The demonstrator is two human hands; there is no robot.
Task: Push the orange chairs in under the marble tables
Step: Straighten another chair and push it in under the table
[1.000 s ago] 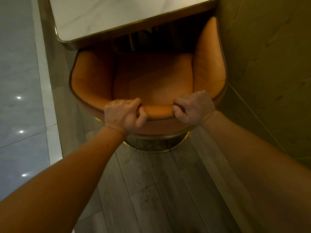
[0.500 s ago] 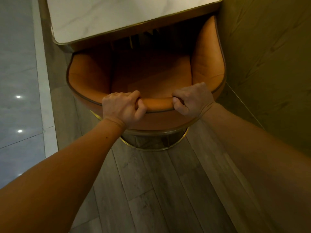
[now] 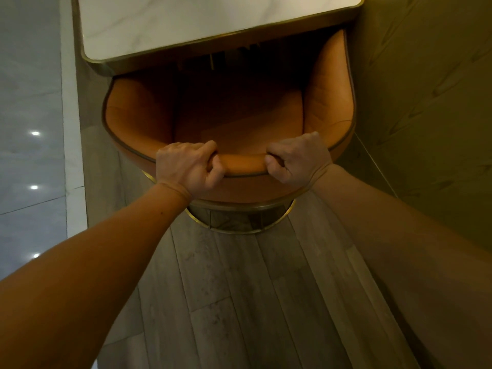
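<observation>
your left hand (image 3: 186, 167) and right hand (image 3: 298, 161) both clench the back rim of the orange chair (image 3: 239, 121), set evenly either side of its middle. the chair lies straight ahead of you, its front already under the marble table (image 3: 207, 22), wall panel (image 3: 426, 102) close on the right. versus a second ago, the table edge covers more of the seat. judgement: push on straight.

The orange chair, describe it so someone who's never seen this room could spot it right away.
Find the white marble table with the gold rim at the top of the view, beside the greenish wall. The orange chair sits at its near edge, its front tucked beneath. It is a rounded tub seat on a gold ring base, the only orange thing, gripped at the backrest by the left hand and right hand.
</observation>
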